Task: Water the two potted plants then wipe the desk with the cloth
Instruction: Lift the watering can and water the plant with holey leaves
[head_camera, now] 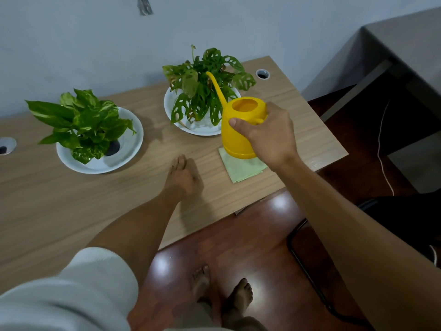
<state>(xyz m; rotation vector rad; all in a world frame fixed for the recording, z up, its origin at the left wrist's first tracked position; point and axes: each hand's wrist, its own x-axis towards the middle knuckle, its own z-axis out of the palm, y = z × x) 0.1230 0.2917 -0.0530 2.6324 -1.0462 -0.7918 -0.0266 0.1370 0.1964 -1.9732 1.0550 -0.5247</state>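
My right hand point(269, 134) grips the handle of a yellow watering can point(238, 125), held just above the folded green cloth point(241, 169). Its long spout point(216, 88) reaches up into the leaves of the right plant point(205, 84), which has holed leaves and sits in a white dish point(170, 101). The left plant point(81, 120), with variegated leaves, stands in another white dish point(128, 149). My left hand point(183, 177) rests flat on the wooden desk point(71, 211), fingers together, holding nothing.
Round cable holes sit at the desk's far right point(262, 74) and far left point(6, 145). A grey cabinet point(393, 56) stands to the right, with a white cable point(381, 149) hanging. A black chair frame point(307, 271) and my bare feet point(222, 287) are on the red-brown floor.
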